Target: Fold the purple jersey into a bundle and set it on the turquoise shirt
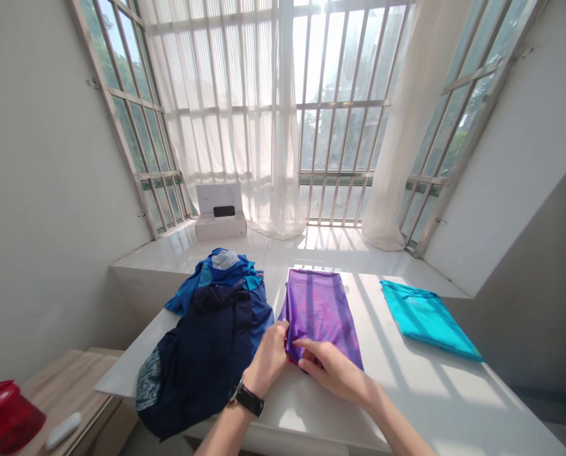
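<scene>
- Left hand point(270, 358), watch on the wrist: fingers closed on the near left corner of the folded purple garment point(320, 315), pinching the cloth.
- Right hand point(333, 368): laid on the near edge of the same garment, fingertips pressing the fold; thumb hidden, so full grip cannot be told. Hands close together, not touching.
- Purple garment: flat, folded to a long rectangle, at mid-surface, long side running from near edge toward far edge; near end just short of the near edge of the white surface point(406, 392).
- Pile of dark blue clothes point(207, 342): loose, unfolded, on the left part of the surface, just beside the purple garment's left edge; lower part hanging over the near left corner.
- Teal garment point(428, 318): folded flat, toward the right edge, well apart from the purple one.
- Open room: bare strip between purple and teal garments; bare band along the near edge right of the hands; far right corner bare.
- White box point(220, 218) with a dark item on it: on the window ledge beyond the far edge.
- Red cap point(5, 415) and small white object point(63, 430): on the low wooden stand beyond the left edge.
</scene>
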A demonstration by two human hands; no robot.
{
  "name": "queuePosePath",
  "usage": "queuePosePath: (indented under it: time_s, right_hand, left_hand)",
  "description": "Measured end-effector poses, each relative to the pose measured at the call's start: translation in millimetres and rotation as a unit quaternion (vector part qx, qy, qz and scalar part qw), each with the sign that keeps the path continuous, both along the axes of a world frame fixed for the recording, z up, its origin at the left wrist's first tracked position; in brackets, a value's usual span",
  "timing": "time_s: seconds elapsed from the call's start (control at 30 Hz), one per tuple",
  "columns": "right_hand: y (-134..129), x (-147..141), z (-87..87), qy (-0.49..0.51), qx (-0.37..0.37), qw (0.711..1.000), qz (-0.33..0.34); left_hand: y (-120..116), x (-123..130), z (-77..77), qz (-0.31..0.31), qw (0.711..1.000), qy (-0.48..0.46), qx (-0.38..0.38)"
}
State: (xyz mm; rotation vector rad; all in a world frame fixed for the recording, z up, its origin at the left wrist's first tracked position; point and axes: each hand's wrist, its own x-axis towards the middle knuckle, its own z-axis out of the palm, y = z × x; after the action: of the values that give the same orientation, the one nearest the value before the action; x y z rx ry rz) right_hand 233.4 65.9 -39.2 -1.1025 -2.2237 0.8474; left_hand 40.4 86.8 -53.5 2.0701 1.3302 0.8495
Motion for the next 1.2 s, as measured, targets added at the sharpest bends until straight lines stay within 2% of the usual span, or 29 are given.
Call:
queuePosePath:
  time_s: [0.13, 0.27, 0.37, 0.43, 0.5, 0.6, 0.67, 0.83, 1.0, 1.1, 1.2]
  right_hand:
    - [-15.5, 17.9, -7.7, 0.032, 0.006, 0.999, -0.028]
    - [-25.7, 44.6, -16.1, 0.02, 0.075, 0.993, -0.09]
    - [-32.5, 54.2, -30.2, -0.048, 0.139, 0.981, -0.127]
    - [-36.4, 55.2, -43.7, -0.102, 0.181, 0.968, -0.142]
    - [-40.2, 54.8, -57.1, -0.159, 0.21, 0.954, -0.143]
    - [-47.6, 57.3, -69.6, -0.221, 0.217, 0.941, -0.139]
    - [-54.8, 62.9, -72.0, -0.235, 0.209, 0.938, -0.144]
    - [-77.6, 82.3, -77.1, -0.246, 0.206, 0.932, -0.167]
    - [-94.9, 86.2, -99.3, -0.246, 0.268, 0.911, -0.194]
    - [-102.1, 86.0, -113.3, -0.224, 0.312, 0.895, -0.226]
    - [-106.6, 90.6, -120.5, -0.209, 0.326, 0.894, -0.224]
  left_hand:
    - [-5.2, -18.5, 3.9, 0.065, 0.996, 0.042, 0.035]
    - [-13.0, -20.9, 12.0, 0.117, 0.983, 0.11, 0.093]
    - [-26.0, -6.7, 9.1, 0.049, 0.979, 0.146, 0.136]
    - [-35.2, 4.2, -1.4, -0.016, 0.974, 0.177, 0.138]
    - [-41.7, 10.4, -15.9, -0.055, 0.965, 0.225, 0.124]
    - [-44.7, 8.3, -34.2, -0.066, 0.955, 0.262, 0.125]
    - [-43.7, 3.7, -39.1, -0.062, 0.953, 0.264, 0.137]
    - [-42.2, 7.5, -32.7, -0.053, 0.953, 0.274, 0.118]
    - [-57.7, 34.4, -25.4, -0.02, 0.967, 0.241, 0.083]
    - [-71.8, 42.1, -25.0, -0.04, 0.973, 0.218, 0.063]
    - [-79.4, 37.9, -24.6, -0.085, 0.972, 0.212, 0.051]
